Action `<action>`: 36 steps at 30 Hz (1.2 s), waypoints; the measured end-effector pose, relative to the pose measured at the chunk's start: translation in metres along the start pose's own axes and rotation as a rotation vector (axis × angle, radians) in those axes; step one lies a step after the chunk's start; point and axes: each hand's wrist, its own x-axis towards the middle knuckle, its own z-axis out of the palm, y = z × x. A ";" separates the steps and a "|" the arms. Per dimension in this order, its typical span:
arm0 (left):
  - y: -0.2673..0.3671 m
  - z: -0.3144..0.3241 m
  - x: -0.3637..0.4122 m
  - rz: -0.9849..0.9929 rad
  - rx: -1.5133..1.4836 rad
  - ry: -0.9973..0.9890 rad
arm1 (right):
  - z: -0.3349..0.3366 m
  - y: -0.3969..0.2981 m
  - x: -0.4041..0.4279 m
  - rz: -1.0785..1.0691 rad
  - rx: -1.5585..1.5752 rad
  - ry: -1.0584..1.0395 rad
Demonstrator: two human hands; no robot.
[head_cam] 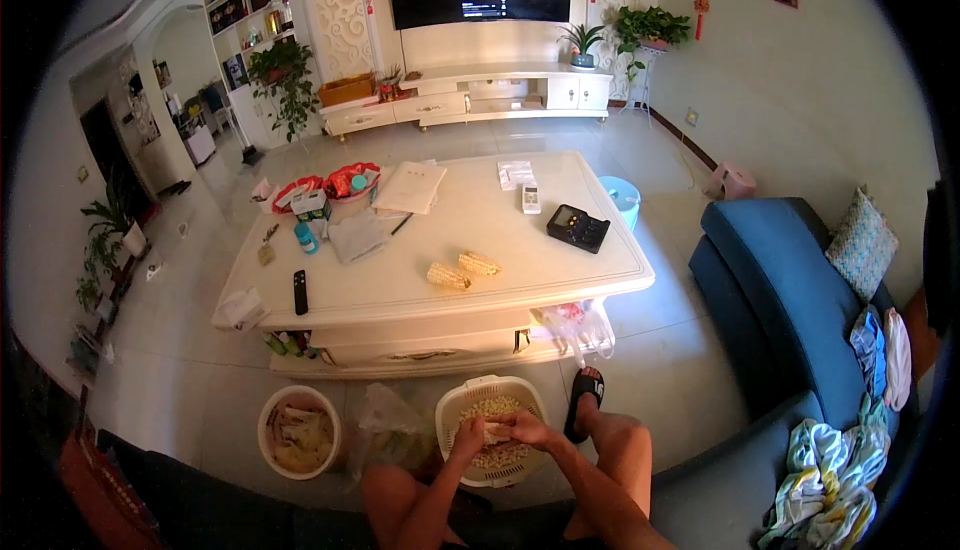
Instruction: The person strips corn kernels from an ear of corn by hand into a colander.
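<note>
Both hands meet over a white plastic basket (445,407) that stands low between the knees. Loose pale corn kernels (487,406) cover the bottom of the basket. My left hand (469,436) grips one end of a pale ear of corn (495,434). From the other side my right hand (525,428) has its fingers on the same ear, and much of the ear is hidden by the fingers. Two more ears, a left one (448,276) and a right one (478,263), lie on the cream coffee table (390,291) ahead.
A white bucket (264,430) with husks stands to the left, beside a clear plastic bag (390,411). The table carries a black remote (300,292), a black battery charger (577,227) and red trays (352,179). A blue sofa (772,287) borders the right side.
</note>
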 end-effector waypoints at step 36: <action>-0.030 -0.004 0.021 -0.022 0.084 0.073 | 0.008 0.005 0.006 0.129 -0.313 0.140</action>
